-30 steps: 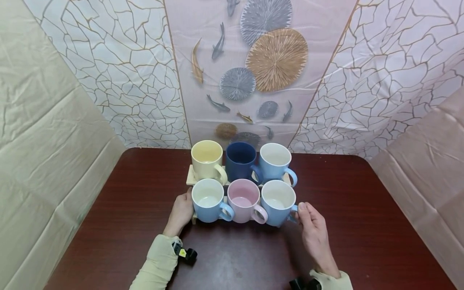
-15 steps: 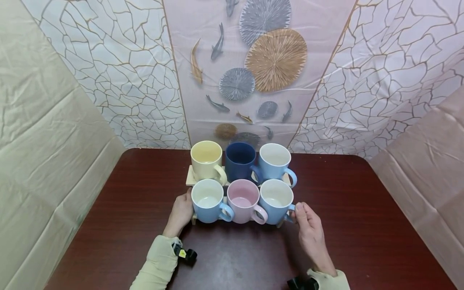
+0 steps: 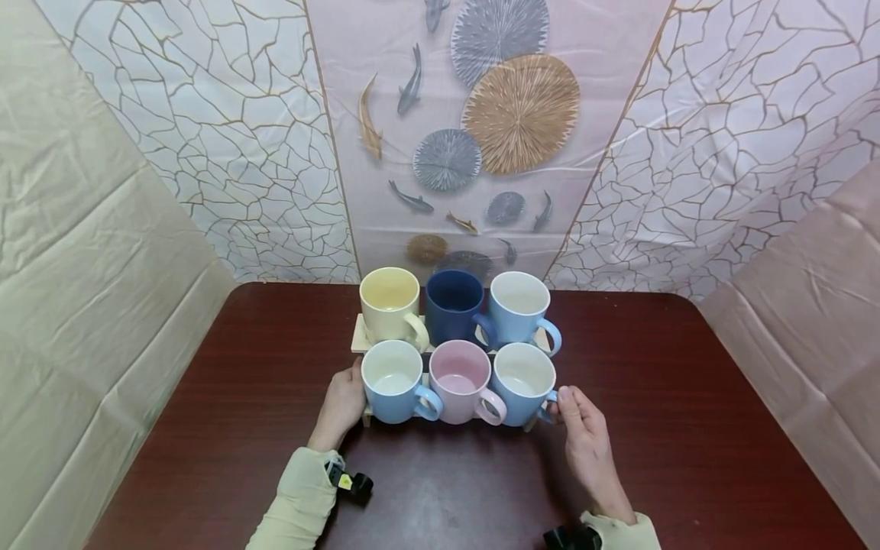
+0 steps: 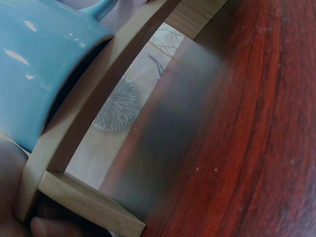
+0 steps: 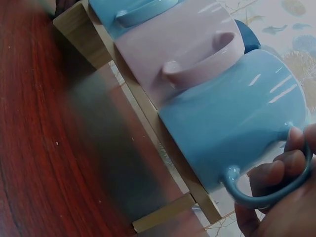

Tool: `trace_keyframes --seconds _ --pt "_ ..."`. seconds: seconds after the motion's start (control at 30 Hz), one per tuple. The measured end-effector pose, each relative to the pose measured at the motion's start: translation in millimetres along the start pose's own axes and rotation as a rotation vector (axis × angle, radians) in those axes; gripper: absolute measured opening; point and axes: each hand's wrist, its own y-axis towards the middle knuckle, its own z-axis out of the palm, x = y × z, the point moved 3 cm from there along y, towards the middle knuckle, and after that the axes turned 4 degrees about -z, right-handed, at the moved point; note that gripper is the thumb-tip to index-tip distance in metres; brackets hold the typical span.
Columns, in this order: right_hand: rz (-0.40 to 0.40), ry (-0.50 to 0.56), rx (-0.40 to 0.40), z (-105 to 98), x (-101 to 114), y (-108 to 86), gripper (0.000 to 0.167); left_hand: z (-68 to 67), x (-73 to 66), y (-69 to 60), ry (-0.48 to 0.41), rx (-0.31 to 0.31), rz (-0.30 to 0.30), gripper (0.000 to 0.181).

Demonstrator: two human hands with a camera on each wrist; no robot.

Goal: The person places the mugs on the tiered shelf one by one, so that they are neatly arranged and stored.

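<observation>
My right hand holds the handle of a light blue mug, which stands at the right end of the front row on a two-tier wooden rack. In the right wrist view its fingers curl through that handle. At the rack's left end, my left hand grips the wooden frame, with fingers partly hidden under it in the left wrist view. Beside the held mug sits a pink mug, then another light blue mug. Behind stand a yellow mug, a dark blue mug and a third light blue mug.
The rack stands on a dark red-brown wooden table, near its back edge. Behind hangs a patterned cloth with fish and round leaf shapes. Beige cloth covers the left side, and similar cloth the right.
The front right light blue mug has shifted slightly left, closer to the pink mug, and my right hand moved left with it. My left hand stays at the rack's end.
</observation>
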Motion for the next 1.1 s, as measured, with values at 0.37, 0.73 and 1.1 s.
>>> trace_keyframes --seconds 0.37,0.73,1.1 --pt "0.004 -0.063 0.053 -2.9 -1.6 4.0 0.036 1.3 0.9 2.8 0.014 -0.003 0.009 0.059" --pt "0.133 -0.291 0.031 -9.1 0.6 4.4 0.037 5.4 -1.2 5.2 0.021 0.012 0.011 0.056" --pt "0.192 -0.420 -0.002 -19.8 4.0 8.8 0.046 3.6 1.0 6.9 0.014 0.006 0.019 0.060"
